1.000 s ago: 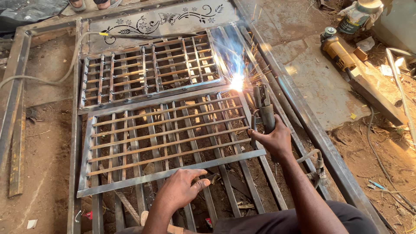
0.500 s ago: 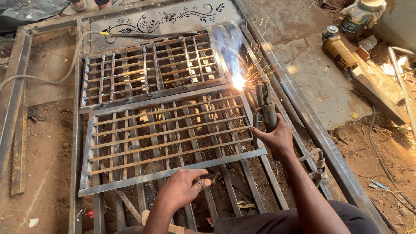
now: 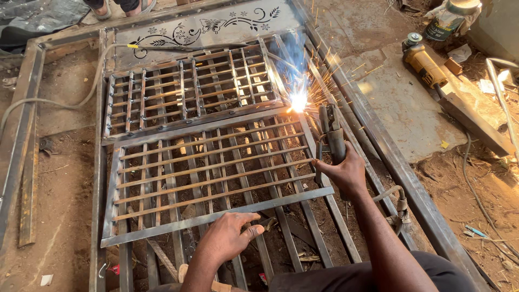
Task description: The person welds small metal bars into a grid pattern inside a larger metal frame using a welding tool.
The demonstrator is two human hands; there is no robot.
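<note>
Your right hand (image 3: 346, 173) is closed around the handle of the welding holder (image 3: 331, 134), arm stretched forward, and the tip points at the bright spark (image 3: 298, 101) on the top right corner of the near metal grid (image 3: 216, 173). Your left hand (image 3: 230, 235) lies flat and open, fingers spread, pressing on the bottom bar of this same grid. A second grid (image 3: 189, 86) lies just behind, and beyond it a metal plate with a cut flower pattern (image 3: 211, 24). All rest inside a long steel frame (image 3: 394, 162) on the dirt ground. A yellow grinder (image 3: 424, 62) lies well apart on the right, on a concrete slab. A cable (image 3: 59, 100) runs across the left side. Compared with half a second ago, both hands keep the same place and the sparks now fly wider to the right
</note>
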